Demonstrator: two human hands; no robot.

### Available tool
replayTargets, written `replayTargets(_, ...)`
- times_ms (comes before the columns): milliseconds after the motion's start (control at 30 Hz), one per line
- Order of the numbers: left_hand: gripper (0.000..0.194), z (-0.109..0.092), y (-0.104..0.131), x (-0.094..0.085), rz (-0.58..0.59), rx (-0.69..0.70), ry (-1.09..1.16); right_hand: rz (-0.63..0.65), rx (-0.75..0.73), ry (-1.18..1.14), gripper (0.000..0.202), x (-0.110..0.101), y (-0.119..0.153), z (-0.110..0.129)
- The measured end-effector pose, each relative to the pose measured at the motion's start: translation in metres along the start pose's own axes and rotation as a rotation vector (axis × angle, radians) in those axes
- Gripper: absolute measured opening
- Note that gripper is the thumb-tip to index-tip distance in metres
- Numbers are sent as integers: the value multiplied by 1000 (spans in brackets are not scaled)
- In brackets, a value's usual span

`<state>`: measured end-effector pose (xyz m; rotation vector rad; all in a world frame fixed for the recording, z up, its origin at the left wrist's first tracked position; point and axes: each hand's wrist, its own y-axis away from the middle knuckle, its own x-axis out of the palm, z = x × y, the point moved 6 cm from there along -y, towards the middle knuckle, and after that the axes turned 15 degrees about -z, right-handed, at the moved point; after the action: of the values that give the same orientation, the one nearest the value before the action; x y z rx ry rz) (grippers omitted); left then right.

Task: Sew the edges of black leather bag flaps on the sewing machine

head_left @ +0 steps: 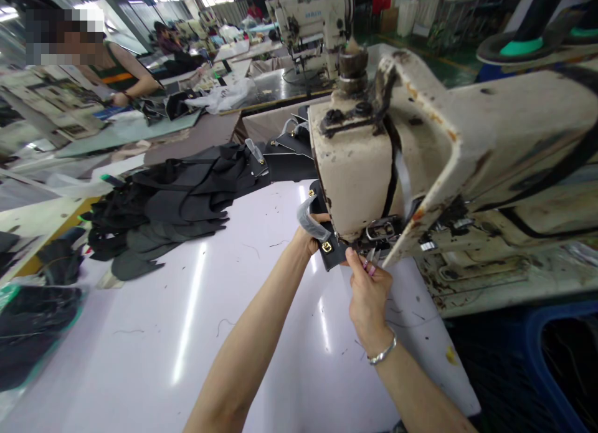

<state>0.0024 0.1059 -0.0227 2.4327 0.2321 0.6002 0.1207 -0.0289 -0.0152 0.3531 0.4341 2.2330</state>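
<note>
A worn cream sewing machine (420, 146) fills the right half of the view. Under its head sits a black bag piece (327, 249) with gold hardware and a plastic-wrapped strap. My left hand (311, 233) grips that piece at its left side, just beside the needle area. My right hand (369, 290), a silver bracelet on its wrist, pinches the piece's near edge close under the presser foot (380, 233). Part of the piece is hidden behind the machine head.
A heap of black cut leather pieces (163, 209) lies on the white table (187, 333) to the left. More black bag parts (284, 152) lie behind the machine. Another person (116, 78) works at a far bench on the left. A blue bin (560, 358) stands at lower right.
</note>
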Motion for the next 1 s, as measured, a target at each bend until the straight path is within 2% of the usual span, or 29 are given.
replayTargets(267,18,3,3,-13,-87,76,60,-16,-42,20,56,3,6,-2)
replayTargets(467,11,5,8,-21,-161,112,110,-12,-18,2,53,4,6,2)
replayTargets(700,20,10,12,-30,-207,156,159,1,2,-45,52,4,2,-1)
replayTargets(900,16,18,32,-44,-305,163,187,-12,26,-81,54,4,-1,1)
replayTargets(1000,14,24,48,-49,-377,172,206,34,-4,-18,56,0,-3,2)
